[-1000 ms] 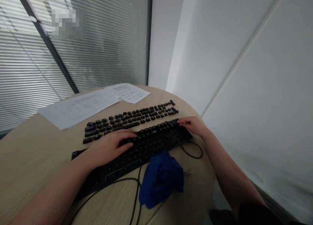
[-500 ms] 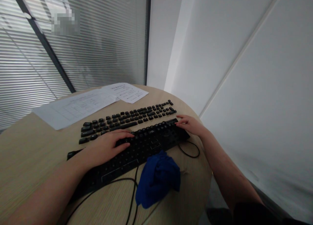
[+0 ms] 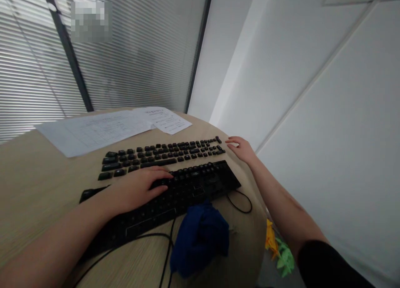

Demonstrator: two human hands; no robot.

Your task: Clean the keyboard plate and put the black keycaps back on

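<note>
From my remote seat, I see the left grip (image 3: pixel 140 186) spread over the black keyboard (image 3: pixel 187 192), its thumb and forefinger parted, pinching nothing. The right grip (image 3: pixel 242 148) is loosely parted just beside the right end of the detached keycaps (image 3: pixel 158 163), with nothing visible between its fingertips; whether it touches the desk (image 3: pixel 56 175) I cannot tell. The keycap rows lie just beyond the left grip, and a crumpled blue cloth (image 3: pixel 201 238) on its near side. I'd keep the left light but steady so the keyboard doesn't slide, and with the right pinch single keycaps by their sides, clear of neighbours.
</note>
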